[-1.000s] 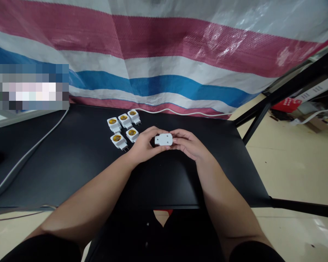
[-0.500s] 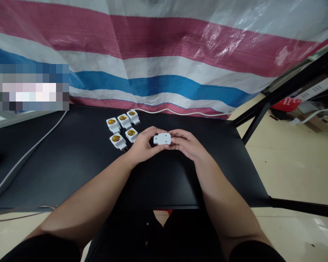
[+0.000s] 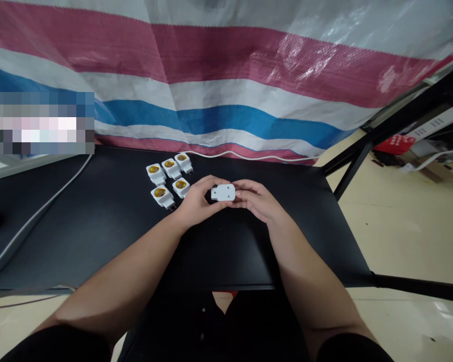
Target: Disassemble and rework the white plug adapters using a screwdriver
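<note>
One white plug-like piece [image 3: 224,192], holed face up, over black table [image 3: 241,256]. Left hand [image 3: 194,205]: thumb and fingers pinching near and far edges. Right hand [image 3: 259,202]: fingers closed on right end. Underside hidden. Left: five white units [image 3: 160,194], yellow-disced, one partly covered by left hand. Far: white cable [image 3: 249,155], striped sheet [image 3: 211,55].

Left hand [image 3: 192,202] curved into a pinch, thumb [image 3: 219,206] nearest the body, fingertips just beside the bent fingers [image 3: 251,185] of the right hand [image 3: 262,202], both bare forearms [image 3: 124,261] fanned wide behind those fingers, palms turned inward!
</note>
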The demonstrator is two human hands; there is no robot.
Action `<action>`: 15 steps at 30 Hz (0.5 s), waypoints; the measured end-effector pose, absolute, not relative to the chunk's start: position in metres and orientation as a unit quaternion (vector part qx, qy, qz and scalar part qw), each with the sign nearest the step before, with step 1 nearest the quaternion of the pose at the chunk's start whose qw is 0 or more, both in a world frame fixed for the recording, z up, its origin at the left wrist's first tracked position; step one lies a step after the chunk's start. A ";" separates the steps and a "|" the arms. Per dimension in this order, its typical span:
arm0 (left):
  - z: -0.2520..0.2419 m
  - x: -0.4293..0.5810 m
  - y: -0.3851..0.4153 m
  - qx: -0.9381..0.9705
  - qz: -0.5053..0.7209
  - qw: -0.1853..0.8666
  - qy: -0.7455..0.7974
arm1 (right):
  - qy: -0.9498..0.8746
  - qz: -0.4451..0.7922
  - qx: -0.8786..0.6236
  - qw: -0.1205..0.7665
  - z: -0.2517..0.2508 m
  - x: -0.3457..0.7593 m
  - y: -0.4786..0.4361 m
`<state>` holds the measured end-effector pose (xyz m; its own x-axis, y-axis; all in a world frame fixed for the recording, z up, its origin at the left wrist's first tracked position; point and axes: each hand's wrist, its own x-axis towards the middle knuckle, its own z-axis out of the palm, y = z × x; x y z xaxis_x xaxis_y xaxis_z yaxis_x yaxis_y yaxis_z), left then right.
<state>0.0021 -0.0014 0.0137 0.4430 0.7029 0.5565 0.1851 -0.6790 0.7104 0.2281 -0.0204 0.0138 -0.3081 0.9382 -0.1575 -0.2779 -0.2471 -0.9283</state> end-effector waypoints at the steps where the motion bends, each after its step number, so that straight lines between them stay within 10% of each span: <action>1: 0.014 0.002 -0.001 0.799 0.447 0.288 0.280 | -0.425 0.688 -0.389 0.442 0.014 0.228 -0.020; 15: 0.010 0.003 -0.001 0.797 0.445 0.283 0.293 | -0.418 0.678 -0.420 0.435 0.017 0.225 -0.021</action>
<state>0.0031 -0.0011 0.0104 0.4314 0.7193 0.5446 0.2152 -0.6682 0.7122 0.2254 -0.0206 0.0166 -0.2694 0.9410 -0.2048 -0.2390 -0.2713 -0.9323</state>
